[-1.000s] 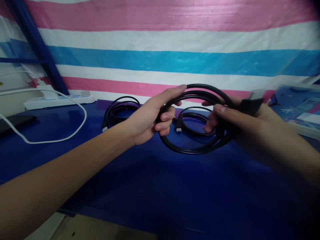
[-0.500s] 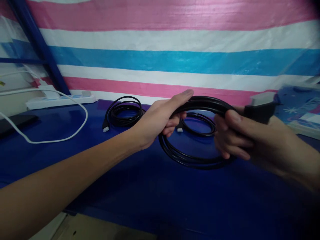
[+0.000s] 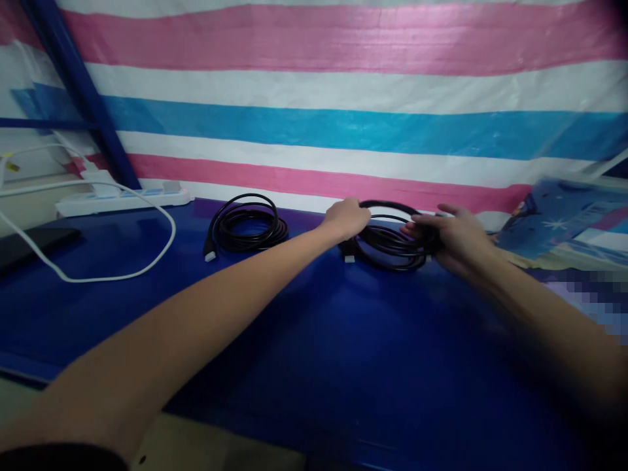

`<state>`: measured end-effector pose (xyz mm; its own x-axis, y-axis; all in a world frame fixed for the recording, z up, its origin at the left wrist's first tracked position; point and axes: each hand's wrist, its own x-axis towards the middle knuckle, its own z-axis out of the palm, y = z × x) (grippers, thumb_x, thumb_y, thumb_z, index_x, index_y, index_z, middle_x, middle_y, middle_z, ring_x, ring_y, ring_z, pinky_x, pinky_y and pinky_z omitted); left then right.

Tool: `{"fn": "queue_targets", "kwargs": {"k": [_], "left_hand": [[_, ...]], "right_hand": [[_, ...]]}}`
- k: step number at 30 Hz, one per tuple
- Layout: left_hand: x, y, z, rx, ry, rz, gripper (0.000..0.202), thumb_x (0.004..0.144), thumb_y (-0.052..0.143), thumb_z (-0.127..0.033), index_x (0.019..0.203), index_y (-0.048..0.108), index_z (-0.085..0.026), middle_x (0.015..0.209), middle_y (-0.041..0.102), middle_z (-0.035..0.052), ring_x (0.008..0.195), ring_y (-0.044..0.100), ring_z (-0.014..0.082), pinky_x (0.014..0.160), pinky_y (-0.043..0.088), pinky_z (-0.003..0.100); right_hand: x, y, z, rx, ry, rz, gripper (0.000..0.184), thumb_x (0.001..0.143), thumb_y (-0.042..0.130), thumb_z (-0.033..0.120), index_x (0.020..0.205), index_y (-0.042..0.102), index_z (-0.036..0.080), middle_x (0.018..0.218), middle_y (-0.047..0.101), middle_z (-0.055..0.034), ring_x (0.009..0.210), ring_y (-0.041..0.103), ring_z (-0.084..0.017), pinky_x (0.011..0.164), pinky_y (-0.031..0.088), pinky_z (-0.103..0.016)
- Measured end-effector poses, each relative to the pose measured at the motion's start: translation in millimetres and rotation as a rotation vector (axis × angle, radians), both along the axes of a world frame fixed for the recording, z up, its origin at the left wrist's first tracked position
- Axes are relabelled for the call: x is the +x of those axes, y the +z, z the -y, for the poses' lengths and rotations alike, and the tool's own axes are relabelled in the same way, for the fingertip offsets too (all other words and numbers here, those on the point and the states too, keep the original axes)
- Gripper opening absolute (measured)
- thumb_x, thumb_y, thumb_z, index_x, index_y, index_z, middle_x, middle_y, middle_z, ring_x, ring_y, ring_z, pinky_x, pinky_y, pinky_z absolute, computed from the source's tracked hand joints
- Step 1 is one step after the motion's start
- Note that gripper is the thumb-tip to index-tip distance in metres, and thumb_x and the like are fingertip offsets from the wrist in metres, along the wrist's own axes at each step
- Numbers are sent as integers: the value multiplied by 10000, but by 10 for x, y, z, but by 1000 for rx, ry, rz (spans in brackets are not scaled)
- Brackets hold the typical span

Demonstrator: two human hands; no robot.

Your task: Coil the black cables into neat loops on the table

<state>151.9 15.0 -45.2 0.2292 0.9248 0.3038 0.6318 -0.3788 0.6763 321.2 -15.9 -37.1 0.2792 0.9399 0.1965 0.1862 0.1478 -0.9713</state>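
Both arms reach far forward over a blue table point(image 3: 314, 340). My left hand point(image 3: 347, 219) is curled on the left side of a coiled black cable point(image 3: 390, 239) that now rests at the back of the table, on top of another black coil. My right hand point(image 3: 454, 232) holds the coil's right side, fingers partly stretched and blurred. A second, separate black cable coil point(image 3: 248, 229) with a pale plug end lies to the left, untouched.
A striped pink, white and blue sheet point(image 3: 343, 111) hangs behind the table. A white power strip point(image 3: 122, 198) and a looping white cord point(image 3: 98, 261) lie at the back left. Blue printed packaging point(image 3: 564, 219) sits at the right.
Both hands carried the black coil from mid-air near me down and away to the back of the table, onto the coil that lay there.
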Motion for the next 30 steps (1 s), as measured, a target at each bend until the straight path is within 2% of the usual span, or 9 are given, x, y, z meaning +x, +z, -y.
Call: {"fn": "queue_targets", "kwargs": {"k": [4, 6, 9, 12, 15, 20, 23, 26, 30], "left_hand": [[155, -6, -151, -17, 40, -195, 280, 765, 518, -181, 953, 662, -33, 1004, 613, 231, 969, 574, 326, 814, 451, 425], [201, -42, -156, 29, 36, -249, 323, 772, 503, -167, 1014, 656, -15, 1191, 542, 271, 1110, 507, 373, 910, 408, 485], [228, -128, -185, 58, -59, -265, 356, 817, 480, -252, 1074, 659, -82, 1230, 560, 211, 1119, 522, 329, 941, 416, 454], [221, -201, -224, 89, -156, -235, 390, 877, 415, -341, 1138, 643, -164, 1189, 632, 118, 1072, 575, 233, 928, 451, 344], [159, -140, -180, 184, -130, -197, 438, 926, 336, -364, 1191, 606, -144, 1273, 601, 113, 1158, 538, 210, 984, 419, 325], [-337, 266, 158, 408, -21, -206, 313, 877, 430, -227, 1105, 625, -136, 1220, 623, 106, 1151, 522, 218, 1018, 357, 368], [-852, 396, 375, 421, 146, -305, 278, 865, 468, -332, 1012, 650, -182, 992, 691, 71, 898, 607, 207, 798, 435, 345], [-1242, 321, 452, 203, 298, -324, 485, 811, 513, -573, 1068, 624, -177, 1000, 678, 105, 875, 609, 236, 712, 424, 332], [-1378, 120, 351, -41, 238, -468, 750, 671, 604, -670, 1236, 547, -180, 1023, 666, 157, 838, 615, 290, 671, 405, 348]], "right_hand": [[241, -219, -223, 44, -76, 341, 628, 636, 702, 172, 1210, 446, 153, 1322, 473, -215, 1201, 501, -312, 948, 438, -431], [317, -277, -272, 20, -24, 503, 473, 680, 676, 221, 1125, 545, 133, 1251, 552, -197, 1180, 511, -327, 975, 408, -469], [344, -288, -281, -15, 64, 687, 260, 746, 609, 275, 969, 632, 144, 1027, 663, -141, 977, 610, -303, 915, 438, -482], [322, -205, -214, 20, 70, 813, 221, 812, 532, 315, 927, 650, 167, 993, 675, -131, 963, 615, -300, 911, 431, -482], [299, -76, -106, 89, 11, 885, 307, 885, 417, 356, 915, 645, 152, 1025, 664, -175, 1010, 597, -334, 914, 408, -516], [191, 4, 48, 242, -37, 917, 346, 912, 373, 367, 1003, 623, 146, 1060, 653, -174, 1034, 590, -319, 901, 428, -498], [70, -61, 114, 366, 42, 853, 284, 893, 424, 356, 998, 616, 175, 1072, 646, -131, 1029, 592, -273, 884, 465, -447], [-22, -121, 164, 505, 132, 775, 232, 882, 447, 330, 972, 607, 188, 1079, 624, -115, 1031, 584, -254, 875, 481, -436], [-39, -126, 189, 561, 149, 789, 220, 887, 452, 328, 975, 602, 193, 1103, 613, -115, 1063, 572, -256, 905, 472, -451]]}}
